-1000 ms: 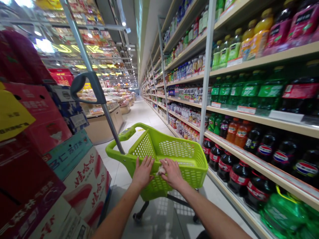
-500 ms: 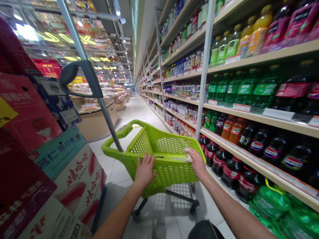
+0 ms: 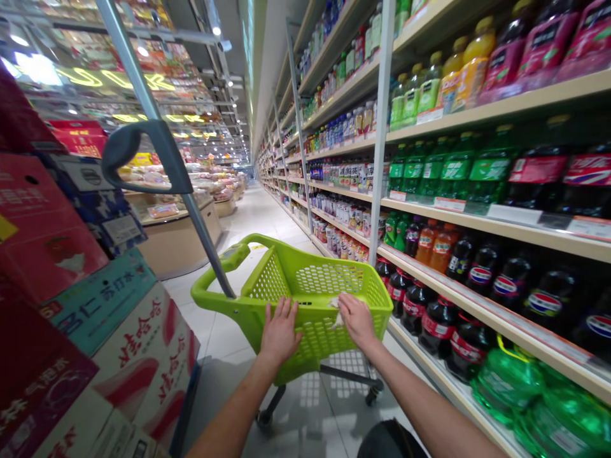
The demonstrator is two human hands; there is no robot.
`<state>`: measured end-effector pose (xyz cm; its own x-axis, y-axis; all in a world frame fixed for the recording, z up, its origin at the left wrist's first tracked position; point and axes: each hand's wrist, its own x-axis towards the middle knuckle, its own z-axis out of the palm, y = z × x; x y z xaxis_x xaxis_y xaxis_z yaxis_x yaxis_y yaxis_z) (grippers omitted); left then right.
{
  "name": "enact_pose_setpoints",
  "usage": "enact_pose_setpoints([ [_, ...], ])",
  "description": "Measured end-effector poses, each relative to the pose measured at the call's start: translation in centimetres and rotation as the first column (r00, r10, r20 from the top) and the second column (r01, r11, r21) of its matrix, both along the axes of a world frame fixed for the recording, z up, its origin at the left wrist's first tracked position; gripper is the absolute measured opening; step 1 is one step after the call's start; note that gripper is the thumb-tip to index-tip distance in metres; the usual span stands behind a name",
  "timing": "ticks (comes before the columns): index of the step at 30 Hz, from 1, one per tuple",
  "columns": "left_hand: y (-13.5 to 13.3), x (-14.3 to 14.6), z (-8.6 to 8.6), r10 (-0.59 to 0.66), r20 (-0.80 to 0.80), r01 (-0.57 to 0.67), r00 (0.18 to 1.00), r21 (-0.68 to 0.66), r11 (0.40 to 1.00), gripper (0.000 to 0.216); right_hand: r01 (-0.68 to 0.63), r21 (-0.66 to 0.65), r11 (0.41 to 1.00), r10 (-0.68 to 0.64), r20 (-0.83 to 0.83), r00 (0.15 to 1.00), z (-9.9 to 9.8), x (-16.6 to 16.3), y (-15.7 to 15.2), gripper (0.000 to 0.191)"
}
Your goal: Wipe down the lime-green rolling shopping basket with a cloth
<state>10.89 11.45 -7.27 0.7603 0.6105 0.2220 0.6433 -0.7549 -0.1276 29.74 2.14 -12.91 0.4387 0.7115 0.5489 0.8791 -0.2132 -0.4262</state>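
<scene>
A small lime-green shopping cart (image 3: 315,346) stands side-on in front of me, its basket pierced with holes. My left hand (image 3: 281,327) lies flat with fingers stretched over the near rim, left of the middle. Farther right on that same rim, my right hand (image 3: 357,318) is closed around a crumpled white wipe (image 3: 337,312), which hangs over the edge. Whether it is paper or cloth I cannot tell. A grey pole with a dark looped handle (image 3: 147,156) rises from the cart's left end.
Shelves of bottled drinks (image 3: 458,254) line the right side, with large green bottles (image 3: 510,381) low down. Stacked drink cartons (image 3: 128,343) stand close on the left. Beyond the cart runs a tiled aisle (image 3: 252,210) past a display counter (image 3: 184,238).
My right hand has slid left along the near rim with the wipe, away from the basket's right corner. The left hand stays on the rim. The view has shifted slightly.
</scene>
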Motion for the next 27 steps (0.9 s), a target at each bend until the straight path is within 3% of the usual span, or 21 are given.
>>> enact_pose_setpoints([
  [6,-0.1,0.2,0.2,-0.013,-0.026,0.014,1.000,0.014,1.000,0.059,-0.011,-0.081,0.997,0.027,0.202,0.979,-2.0,3.8,-1.5,0.053],
  [11,-0.7,0.8,0.1,-0.015,-0.003,0.015,1.000,0.013,1.000,0.060,0.135,0.014,0.991,-0.135,0.157,0.978,-3.3,8.9,-4.7,0.046],
  [14,-1.1,1.2,-0.1,-0.008,0.002,0.008,1.000,-0.002,1.000,0.062,0.161,0.112,0.981,-0.172,0.098,0.980,-3.6,7.8,-4.0,0.049],
  [18,-1.1,1.3,-0.3,-0.022,0.004,0.022,1.000,0.009,1.000,0.063,-0.075,0.145,0.987,0.052,0.157,0.986,-3.4,3.8,-1.2,0.057],
  [20,-1.1,1.1,-0.5,-0.031,0.001,0.031,1.000,0.013,0.999,0.064,-0.100,0.115,0.988,0.077,0.186,0.980,-3.3,3.9,-1.1,0.056],
  [25,-1.4,1.1,-0.6,-0.038,0.023,0.038,0.999,0.001,0.999,0.063,0.092,0.101,0.991,-0.107,0.152,0.983,-3.8,8.9,-4.2,0.049],
  [27,-1.6,1.4,-0.6,-0.042,0.039,0.042,0.998,-0.007,0.999,0.062,0.154,0.132,0.979,-0.171,0.136,0.976,-4.0,9.2,-4.4,0.051],
])
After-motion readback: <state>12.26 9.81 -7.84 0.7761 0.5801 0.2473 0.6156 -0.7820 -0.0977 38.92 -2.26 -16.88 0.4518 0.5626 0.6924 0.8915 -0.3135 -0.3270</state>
